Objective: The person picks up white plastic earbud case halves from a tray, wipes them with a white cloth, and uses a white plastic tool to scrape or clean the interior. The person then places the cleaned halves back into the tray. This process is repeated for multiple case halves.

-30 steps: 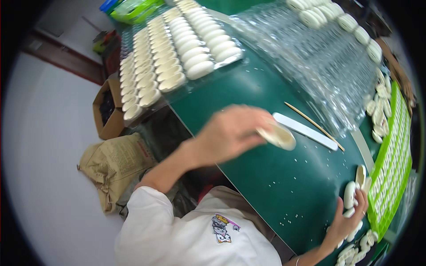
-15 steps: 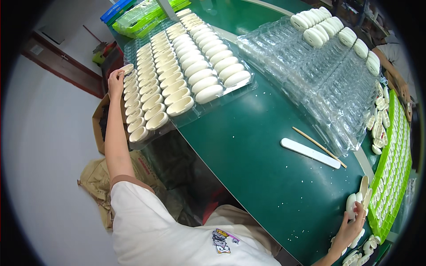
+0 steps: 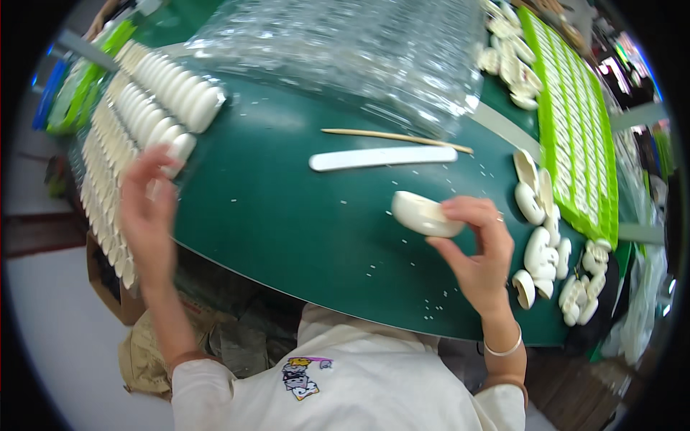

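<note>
Between the thumb and fingers of my right hand point(image 3: 480, 251) is a cream oval plastic shell point(image 3: 425, 214), held above the green table. Blurred by motion, my left hand point(image 3: 149, 208) hovers beside the clear tray point(image 3: 215, 97) at the left, in front of its rows of white and cream shells point(image 3: 154, 118). Whether its fingers hold anything is not clear. A white flat stick point(image 3: 384, 158) and a thin wooden stick point(image 3: 395, 138) lie on the table beyond my right hand.
Loose white shells point(image 3: 537, 251) lie to the right of my right hand. Beyond them leans a lime-green tray point(image 3: 575, 129) filled with small white parts. Stacked clear trays point(image 3: 345, 57) cover the far table. White specks dot the green surface point(image 3: 287, 230).
My right hand has picked up a shell from the right-hand pile and brought it over the table. The left hand has left the cream rows' far edge and come inward. My view has turned right.
</note>
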A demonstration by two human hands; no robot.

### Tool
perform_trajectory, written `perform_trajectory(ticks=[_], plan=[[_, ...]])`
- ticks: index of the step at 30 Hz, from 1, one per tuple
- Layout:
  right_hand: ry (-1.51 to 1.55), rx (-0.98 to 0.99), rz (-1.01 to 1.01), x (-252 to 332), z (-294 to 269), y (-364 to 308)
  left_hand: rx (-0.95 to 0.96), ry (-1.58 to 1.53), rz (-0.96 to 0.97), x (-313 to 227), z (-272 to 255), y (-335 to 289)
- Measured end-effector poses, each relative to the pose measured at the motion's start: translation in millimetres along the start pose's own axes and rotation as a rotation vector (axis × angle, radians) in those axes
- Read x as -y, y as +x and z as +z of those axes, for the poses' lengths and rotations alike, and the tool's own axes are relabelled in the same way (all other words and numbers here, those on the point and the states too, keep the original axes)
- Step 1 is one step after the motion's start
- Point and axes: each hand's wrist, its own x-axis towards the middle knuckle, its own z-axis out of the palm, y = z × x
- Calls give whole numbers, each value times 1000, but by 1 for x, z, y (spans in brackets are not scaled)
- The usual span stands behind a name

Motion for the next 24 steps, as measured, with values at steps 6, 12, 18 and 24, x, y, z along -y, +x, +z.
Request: perform_trajectory(ticks=[6, 12, 18, 24], plan=[[686, -35, 108, 8, 6, -23, 483, -381, -34, -78, 136, -55], [621, -4, 132, 9, -4, -25, 394, -695, -144, -83, 157, -72], [810, 1, 221, 8, 1, -34, 370, -659, -137, -92, 155, -68], [823, -10, 199, 9, -2, -32, 331, -591, -219, -103, 152, -62]])
